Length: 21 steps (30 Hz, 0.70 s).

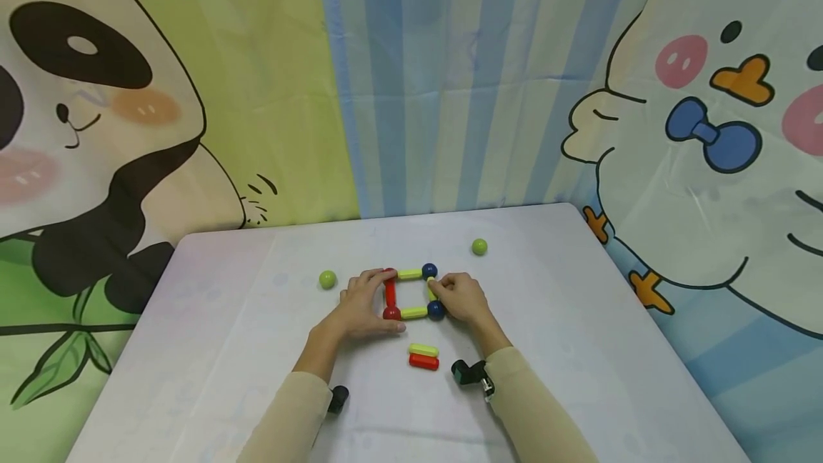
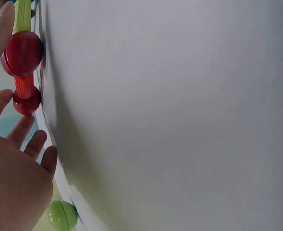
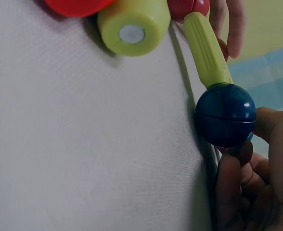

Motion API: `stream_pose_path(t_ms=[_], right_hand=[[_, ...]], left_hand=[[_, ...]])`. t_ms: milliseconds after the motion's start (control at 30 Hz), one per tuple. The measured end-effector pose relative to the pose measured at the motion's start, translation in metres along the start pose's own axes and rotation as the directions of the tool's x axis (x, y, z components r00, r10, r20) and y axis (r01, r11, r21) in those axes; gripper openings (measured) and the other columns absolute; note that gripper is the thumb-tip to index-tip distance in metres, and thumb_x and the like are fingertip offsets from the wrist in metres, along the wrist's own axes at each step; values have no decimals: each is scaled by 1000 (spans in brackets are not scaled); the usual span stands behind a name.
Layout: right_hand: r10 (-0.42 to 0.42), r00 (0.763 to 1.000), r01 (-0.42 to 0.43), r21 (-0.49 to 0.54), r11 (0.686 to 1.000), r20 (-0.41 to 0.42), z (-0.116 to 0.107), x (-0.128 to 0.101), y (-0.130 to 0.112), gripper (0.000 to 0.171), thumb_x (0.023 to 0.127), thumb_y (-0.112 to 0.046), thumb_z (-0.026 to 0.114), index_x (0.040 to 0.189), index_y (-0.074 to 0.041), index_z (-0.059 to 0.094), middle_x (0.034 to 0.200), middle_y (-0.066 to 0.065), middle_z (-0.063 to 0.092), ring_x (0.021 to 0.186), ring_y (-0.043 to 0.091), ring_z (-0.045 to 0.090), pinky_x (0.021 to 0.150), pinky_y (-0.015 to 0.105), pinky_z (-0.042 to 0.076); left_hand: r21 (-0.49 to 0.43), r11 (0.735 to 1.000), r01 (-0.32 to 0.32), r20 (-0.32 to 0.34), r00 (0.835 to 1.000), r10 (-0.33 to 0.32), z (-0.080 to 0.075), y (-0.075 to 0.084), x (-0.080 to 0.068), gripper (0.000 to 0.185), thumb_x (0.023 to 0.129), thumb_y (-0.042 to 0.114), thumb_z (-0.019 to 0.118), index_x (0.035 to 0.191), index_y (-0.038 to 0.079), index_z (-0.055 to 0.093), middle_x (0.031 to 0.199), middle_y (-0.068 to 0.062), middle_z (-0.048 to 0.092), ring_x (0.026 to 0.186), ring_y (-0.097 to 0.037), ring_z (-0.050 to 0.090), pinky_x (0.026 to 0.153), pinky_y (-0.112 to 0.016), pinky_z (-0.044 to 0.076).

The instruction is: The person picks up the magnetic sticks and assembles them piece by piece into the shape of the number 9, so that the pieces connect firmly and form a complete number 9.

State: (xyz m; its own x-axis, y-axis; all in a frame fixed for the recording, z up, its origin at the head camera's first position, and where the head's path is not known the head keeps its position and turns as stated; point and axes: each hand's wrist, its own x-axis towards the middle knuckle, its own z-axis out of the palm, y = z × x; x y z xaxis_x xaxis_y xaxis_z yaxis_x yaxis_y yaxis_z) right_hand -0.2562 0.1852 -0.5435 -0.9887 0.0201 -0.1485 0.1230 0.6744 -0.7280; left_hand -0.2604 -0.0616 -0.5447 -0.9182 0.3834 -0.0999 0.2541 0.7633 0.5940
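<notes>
Magnetic rods and balls form a four-sided frame on the table. Its left side is a red rod (image 1: 390,294) between two red balls (image 2: 24,54); the right corners are blue balls (image 3: 225,115). Yellow-green rods (image 1: 414,312) make up the front and back sides. My left hand (image 1: 361,308) spans the red side, fingertips at the far red ball and the straight thumb just in front of the near one. With thumb and forefinger my right hand (image 1: 462,296) pinches the yellow-green rod (image 1: 431,293) between the blue balls, partly hidden by those fingers.
In front of the frame, a loose yellow-green rod (image 1: 423,350) and a red rod (image 1: 424,362) lie side by side. One green ball (image 1: 327,279) sits left of the frame, another green ball (image 1: 479,247) toward the back right. A printed curtain (image 1: 444,84) hangs behind the table (image 1: 225,349).
</notes>
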Motion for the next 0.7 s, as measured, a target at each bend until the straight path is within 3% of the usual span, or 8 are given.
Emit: stream_pose_path(t_ms=[367, 567, 700], right_hand=[[-1, 999, 1, 4, 1000, -41, 2, -2, -3, 35, 99, -43, 64, 93, -10, 74, 67, -1, 61, 60, 15, 54, 56, 28, 41], [21, 999, -18, 72, 997, -42, 1, -1, -3, 36, 100, -42, 63, 101, -8, 75, 64, 0, 62, 53, 15, 56, 51, 28, 43], [43, 998, -39, 104, 994, -38, 1, 0, 2, 35, 101, -41, 63, 103, -8, 74, 61, 1, 62, 50, 15, 55, 49, 28, 43]], left_hand=[[-18, 1000, 0, -1, 1000, 0, -4, -10, 4, 103, 67, 63, 89, 154, 44, 39, 161, 0, 39, 147, -34, 33, 113, -71, 19], [-64, 998, 13, 2, 1000, -12, -3, -12, 8, 103, 68, 61, 89, 156, 43, 38, 164, -4, 37, 157, -37, 17, 118, -73, 0], [-117, 993, 20, 19, 1000, -18, -2, -13, 8, 103, 70, 58, 90, 157, 42, 37, 166, -5, 35, 158, -36, 13, 120, -69, -4]])
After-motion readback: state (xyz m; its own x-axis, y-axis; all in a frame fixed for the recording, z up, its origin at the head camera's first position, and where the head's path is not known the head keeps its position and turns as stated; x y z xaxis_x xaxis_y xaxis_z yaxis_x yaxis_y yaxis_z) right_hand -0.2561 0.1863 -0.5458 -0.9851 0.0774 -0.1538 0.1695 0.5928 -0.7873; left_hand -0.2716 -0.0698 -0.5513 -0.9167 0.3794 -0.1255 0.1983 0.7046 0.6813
